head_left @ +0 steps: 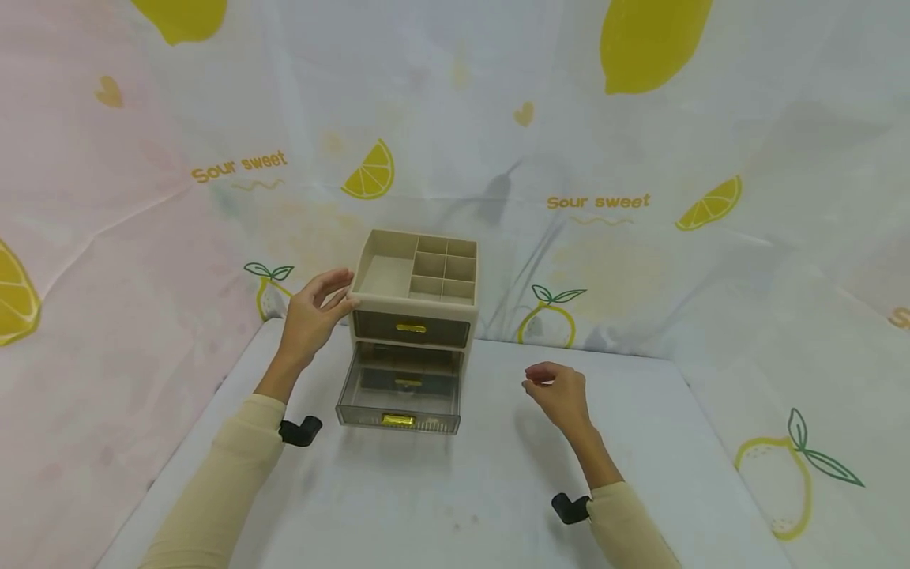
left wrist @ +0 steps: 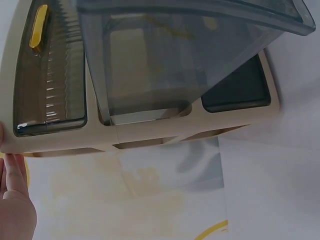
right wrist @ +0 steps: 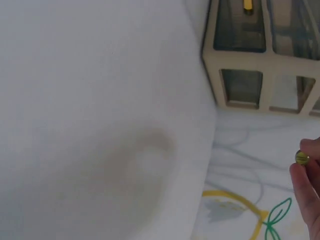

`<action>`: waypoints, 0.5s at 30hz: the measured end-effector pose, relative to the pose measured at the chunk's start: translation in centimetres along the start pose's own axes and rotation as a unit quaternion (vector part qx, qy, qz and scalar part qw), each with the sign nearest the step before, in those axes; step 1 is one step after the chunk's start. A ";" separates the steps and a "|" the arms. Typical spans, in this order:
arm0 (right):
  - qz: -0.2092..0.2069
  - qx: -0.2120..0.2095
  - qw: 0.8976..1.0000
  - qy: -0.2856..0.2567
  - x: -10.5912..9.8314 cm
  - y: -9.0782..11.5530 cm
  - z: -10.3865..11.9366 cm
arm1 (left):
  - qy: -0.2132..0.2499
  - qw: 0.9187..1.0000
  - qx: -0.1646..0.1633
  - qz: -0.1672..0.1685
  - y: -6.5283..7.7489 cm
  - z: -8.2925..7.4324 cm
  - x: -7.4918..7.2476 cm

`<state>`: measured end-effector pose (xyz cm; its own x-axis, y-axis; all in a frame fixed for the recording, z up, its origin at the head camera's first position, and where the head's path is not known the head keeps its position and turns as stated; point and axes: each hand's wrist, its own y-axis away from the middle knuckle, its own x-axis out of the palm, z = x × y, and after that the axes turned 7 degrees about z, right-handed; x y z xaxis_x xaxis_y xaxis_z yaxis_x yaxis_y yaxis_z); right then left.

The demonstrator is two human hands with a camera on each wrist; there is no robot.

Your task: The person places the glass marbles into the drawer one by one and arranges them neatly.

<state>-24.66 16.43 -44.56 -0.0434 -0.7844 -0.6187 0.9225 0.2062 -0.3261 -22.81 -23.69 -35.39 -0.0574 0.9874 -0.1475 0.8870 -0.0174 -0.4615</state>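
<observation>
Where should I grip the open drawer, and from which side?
Probably best by its gold handle, coming from the front: the drawer is pulled out toward the person, and the handle sits midway along its front panel, facing outward. The right hand pinches a small ball, so those fingertips aren't free.

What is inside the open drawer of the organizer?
No loose item shows in the front part of the open drawer; a gold handle beneath appears through its clear floor. Its back part is covered by the organizer.
</observation>
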 end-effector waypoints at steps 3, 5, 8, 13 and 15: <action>-0.003 -0.009 1.000 -0.013 0.6 -0.2 1.0 | 0.000 1.000 -0.001 0.001 0.0 0.0 0.0; -0.002 -0.015 1.000 -0.018 1.0 -0.4 1.6 | -0.001 1.000 -0.002 0.000 0.0 0.0 0.0; 0.007 -0.018 0.999 -0.025 1.4 -0.9 2.5 | -0.004 1.000 -0.003 -0.002 0.0 -0.1 0.0; 0.019 -0.028 0.998 -0.045 2.1 -1.4 4.1 | -0.005 1.000 -0.004 -0.003 0.0 -0.1 0.0; 0.023 -0.036 0.998 -0.054 2.4 -1.5 4.7 | -0.001 1.000 -0.006 -0.002 0.1 0.0 0.0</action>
<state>-24.35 11.44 -42.20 0.0431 -0.8315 -0.5539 0.8924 0.2813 -0.3528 -22.76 -23.68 -35.42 -0.0630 0.9870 -0.1478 0.8924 -0.0106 -0.4511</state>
